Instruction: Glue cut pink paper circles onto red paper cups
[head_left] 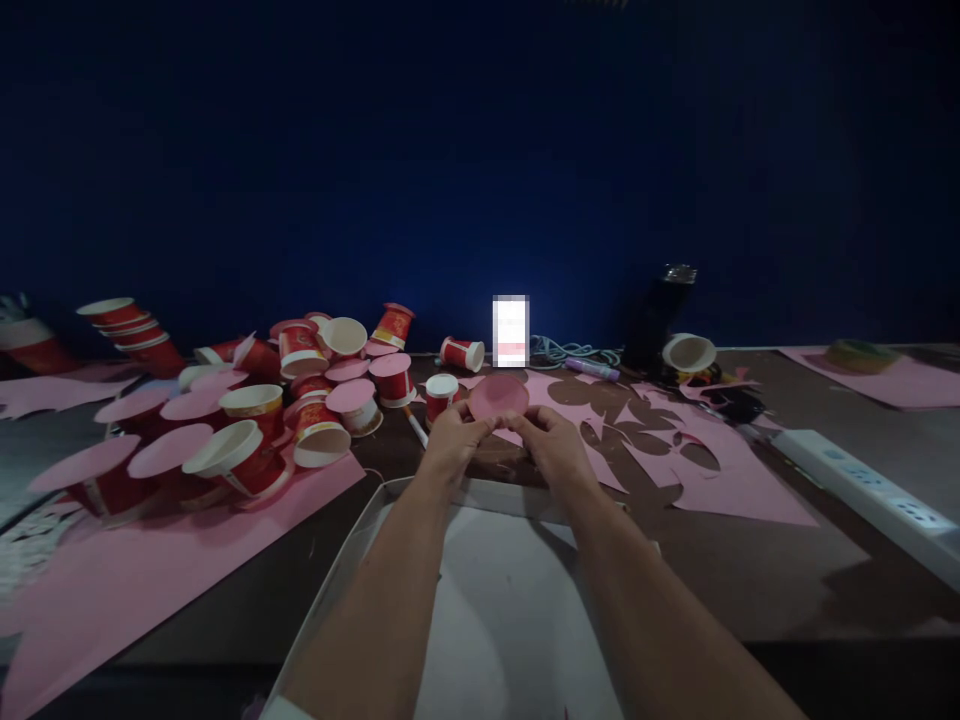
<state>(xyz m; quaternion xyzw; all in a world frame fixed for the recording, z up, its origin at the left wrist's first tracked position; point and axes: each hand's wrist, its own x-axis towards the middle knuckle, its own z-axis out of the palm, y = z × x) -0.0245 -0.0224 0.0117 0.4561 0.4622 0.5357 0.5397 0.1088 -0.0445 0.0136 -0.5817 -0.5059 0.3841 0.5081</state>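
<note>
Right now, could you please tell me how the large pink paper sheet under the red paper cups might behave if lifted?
The pink sheet would probably sag, since it looks thin and broad. Lifting it might also tip the red cups, as several rest on it.

Dim; a pixelated screen point(511, 330) glares beyond the white tray point(517, 600); soft shadows cross it; cups point(112, 495) left of it look stretched.
</note>
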